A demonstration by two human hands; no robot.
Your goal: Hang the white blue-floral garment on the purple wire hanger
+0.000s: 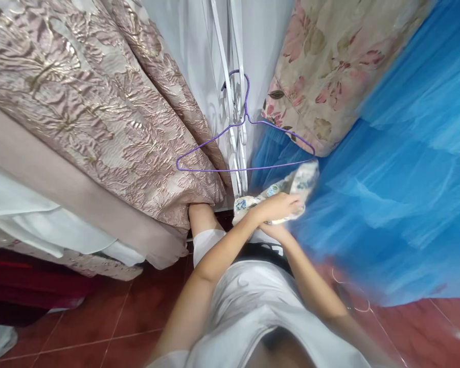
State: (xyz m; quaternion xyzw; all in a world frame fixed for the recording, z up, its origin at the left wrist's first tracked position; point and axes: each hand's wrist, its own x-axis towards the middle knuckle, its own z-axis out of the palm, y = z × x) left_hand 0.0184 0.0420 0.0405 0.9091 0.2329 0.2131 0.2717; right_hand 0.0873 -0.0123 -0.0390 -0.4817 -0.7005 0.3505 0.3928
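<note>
A white cloth with blue flowers [273, 191] is bunched up in front of me, one folded end sticking up at the right. My left hand [278, 208] lies across the top of it with the fingers closed around the fabric. From below, my right hand [275, 231] holds the same cloth; its fingers are mostly hidden beneath the bundle and my left hand. Just above the cloth hangs a bare purple hanger [214, 170], near white metal rods [219, 30].
A shiny pink-gold embossed fabric [111, 117] hangs on the left, with white and dark red fabrics lower down. To the right hang a pink-flowered beige fabric [329, 76] and a wide blue tulle [398, 194]. The floor is red tile [145, 301].
</note>
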